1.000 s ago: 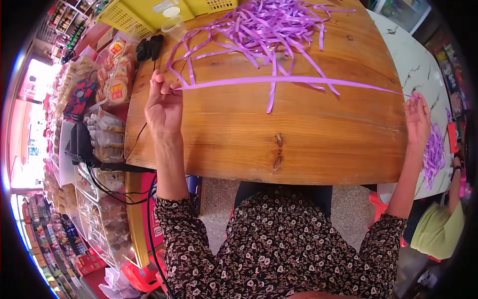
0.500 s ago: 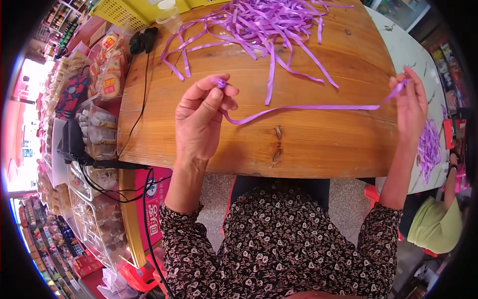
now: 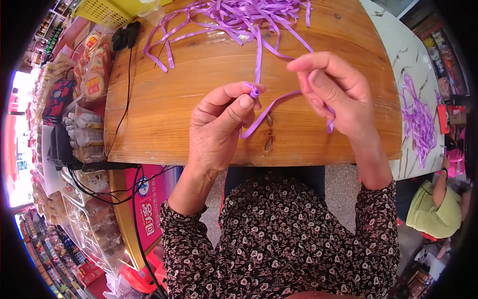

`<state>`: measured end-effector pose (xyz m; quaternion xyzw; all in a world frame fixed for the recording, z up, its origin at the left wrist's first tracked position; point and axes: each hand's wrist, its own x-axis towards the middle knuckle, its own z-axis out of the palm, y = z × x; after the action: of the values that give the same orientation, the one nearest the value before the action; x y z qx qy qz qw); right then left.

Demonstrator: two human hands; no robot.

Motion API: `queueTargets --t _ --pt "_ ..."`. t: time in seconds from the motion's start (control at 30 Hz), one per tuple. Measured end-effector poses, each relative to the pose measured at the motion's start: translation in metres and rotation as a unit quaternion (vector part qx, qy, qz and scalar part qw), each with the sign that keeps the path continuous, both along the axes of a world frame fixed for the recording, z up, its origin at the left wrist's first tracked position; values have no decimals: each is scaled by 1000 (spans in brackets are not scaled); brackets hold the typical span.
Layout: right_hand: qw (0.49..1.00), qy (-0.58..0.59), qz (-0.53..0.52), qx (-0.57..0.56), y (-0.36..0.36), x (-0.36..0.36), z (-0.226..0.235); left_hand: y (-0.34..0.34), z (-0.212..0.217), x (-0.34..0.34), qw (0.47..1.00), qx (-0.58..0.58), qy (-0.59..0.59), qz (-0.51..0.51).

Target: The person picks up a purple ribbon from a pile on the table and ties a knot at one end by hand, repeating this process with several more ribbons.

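Observation:
Between the thumb and fingertips of my left hand point(image 3: 217, 124) is a small tight roll or knot of purple ribbon point(image 3: 254, 91). From it a loose length of ribbon point(image 3: 285, 96) curves over the table to my right hand point(image 3: 343, 94). That hand has its lower fingers curled round the ribbon, and a short tail pokes out below the palm. Its index finger points left, and the exact grip is partly hidden. Beyond both hands, a tangled heap of purple ribbons point(image 3: 234, 17) lies on the wooden table point(image 3: 194, 65), with strands trailing toward me.
At the back left are a yellow basket point(image 3: 102, 14), a clear plastic cup point(image 3: 149, 9) and a black device point(image 3: 125, 36) with a cable. Packaged food point(image 3: 93, 84) lines the left. To the right, a marble-patterned table point(image 3: 396, 55) bears more ribbon point(image 3: 418, 122); a person point(image 3: 433, 214) sits beside it.
My right hand has come in leftward, close to my left hand, and the stretched ribbon has gone slack into a curve. My left hand has shifted slightly right, still pinching the roll.

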<state>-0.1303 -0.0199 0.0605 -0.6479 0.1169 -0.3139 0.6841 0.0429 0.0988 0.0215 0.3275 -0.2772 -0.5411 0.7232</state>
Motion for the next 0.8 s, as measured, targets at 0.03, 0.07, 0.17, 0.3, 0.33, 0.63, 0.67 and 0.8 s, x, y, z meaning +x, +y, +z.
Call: queueTargets --t 0.03,0.07,0.17,0.3,0.33,0.63,0.67,0.8 --pt "997 30 -14 -68 2 2 1 1 0 -2 1000 1 2 0" --pt "989 60 -28 -135 4 5 2 1 0 -4 1000 3 -1 -8" --pt "970 53 -52 -230 3 13 -2 4 1 -9 1000 7 -18 -17" --pt "937 38 -61 -342 2 16 -6 3 -3 -10 998 -35 -36 -41" --pt "937 40 -62 -341 0 16 -8 2 -4 -9 998 -35 -35 -42" --pt "974 33 5 -225 -5 12 -9 -4 -5 -16 998 -28 -54 -31" --pt "975 31 -7 -222 -6 11 -12 -5 -5 -15 998 -14 -40 -48" --pt "954 12 -46 -296 -7 10 -14 -8 -4 -17 996 65 25 -60"
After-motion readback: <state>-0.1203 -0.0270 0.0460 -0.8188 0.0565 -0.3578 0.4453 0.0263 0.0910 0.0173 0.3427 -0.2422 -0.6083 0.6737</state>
